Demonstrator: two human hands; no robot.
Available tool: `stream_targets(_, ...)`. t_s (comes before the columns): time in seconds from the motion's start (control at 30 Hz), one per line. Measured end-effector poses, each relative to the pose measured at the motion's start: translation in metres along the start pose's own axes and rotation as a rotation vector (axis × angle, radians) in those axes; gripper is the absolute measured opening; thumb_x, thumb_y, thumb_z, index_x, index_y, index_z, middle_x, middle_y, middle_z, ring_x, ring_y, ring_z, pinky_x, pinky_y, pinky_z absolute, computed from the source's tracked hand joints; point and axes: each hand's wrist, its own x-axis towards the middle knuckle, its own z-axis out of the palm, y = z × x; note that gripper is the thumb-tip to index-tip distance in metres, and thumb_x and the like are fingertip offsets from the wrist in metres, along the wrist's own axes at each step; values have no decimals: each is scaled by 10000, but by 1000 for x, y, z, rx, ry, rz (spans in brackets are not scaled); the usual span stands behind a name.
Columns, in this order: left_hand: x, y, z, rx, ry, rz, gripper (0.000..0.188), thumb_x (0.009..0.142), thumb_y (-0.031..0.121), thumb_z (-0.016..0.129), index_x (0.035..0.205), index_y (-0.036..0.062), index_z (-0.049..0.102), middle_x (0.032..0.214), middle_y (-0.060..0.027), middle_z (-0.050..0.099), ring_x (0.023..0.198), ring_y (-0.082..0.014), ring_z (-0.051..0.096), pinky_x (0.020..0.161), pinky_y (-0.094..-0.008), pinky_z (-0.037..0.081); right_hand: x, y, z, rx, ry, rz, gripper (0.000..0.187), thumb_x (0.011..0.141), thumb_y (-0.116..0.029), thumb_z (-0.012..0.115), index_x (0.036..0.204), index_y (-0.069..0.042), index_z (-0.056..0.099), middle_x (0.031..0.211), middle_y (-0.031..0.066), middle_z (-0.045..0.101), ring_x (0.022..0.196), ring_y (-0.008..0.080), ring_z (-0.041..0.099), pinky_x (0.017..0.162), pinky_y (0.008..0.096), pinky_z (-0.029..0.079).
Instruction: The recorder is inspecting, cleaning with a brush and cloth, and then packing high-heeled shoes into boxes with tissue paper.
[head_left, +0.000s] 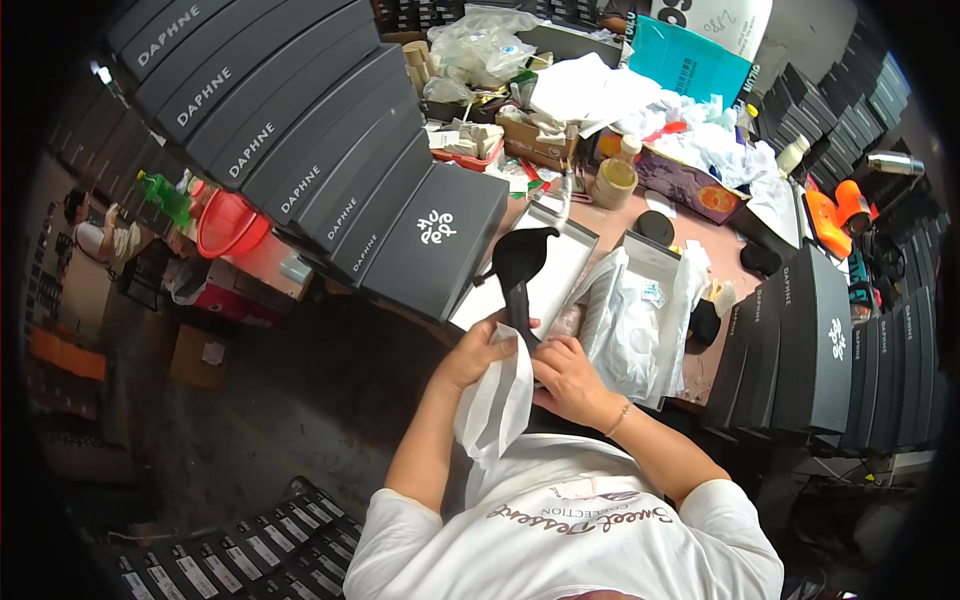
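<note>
- Black high-heeled shoe [522,268] — held above the open white shoebox [560,285], just ahead of both hands; its long axis runs away from the person, toe end far, heel end down at the hands.
- Left hand [482,352] — closed on a white cloth bag [497,400], which hangs from the fingers toward the torso.
- Right hand [570,378] — clenched at the lower end of the shoe, touching the bag; exact grip hidden.
- Both hands lie equally near the shoe — the right sits directly beneath it.
- Stacked black boxes [300,130] flank the left side.
</note>
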Motion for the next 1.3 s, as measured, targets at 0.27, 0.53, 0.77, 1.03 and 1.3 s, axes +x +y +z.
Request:
stream_targets(0.27,-20,-8,41,-225,-244,-83,751,841,394,683,1393,-18,382,1175,-158,600,1056,-185,594,922,-282,454,-39,41,-36,1085,-8,547,586,948,-436,518,1302,30,503,1251,109,562,1167,219,524,1024,348,377)
stream_targets(0.53,-36,-40,52,-577,-302,-278,821,745,260,779,1363,-98,375,1124,-233,616,1008,-308,644,868,-411,543,-12,54,-42,1453,427,285,784,909,-586,500,1468,-81,281,1381,113,461,1258,224,456,1062,413,337)
stream_targets(0.77,-32,-53,69,-805,-265,-507,618,871,261,641,1319,-100,414,1141,-248,599,961,-300,661,808,-381,573,-1,20,-97,79,-17,-2,366,836,-135,665,1177,-38,576,1141,131,620,1058,285,610,1025,421,424)
stream_targets(1.03,-39,-38,68,-781,-432,-772,430,977,273,490,1251,-58,497,978,-149,665,782,-189,684,657,-253,569,-39,-9,-88,-376,-666,-218,710,699,-369,730,1297,-63,500,1022,43,589,926,194,570,776,316,426)
stream_targets(1.3,1,95,11,365,266,299,467,1009,369,433,1134,-37,630,964,-68,661,802,-116,591,751,-270,473,-77,-7,-135,378,-678,434,982,790,-353,747,1499,-46,141,866,212,636,841,340,648,796,404,472)
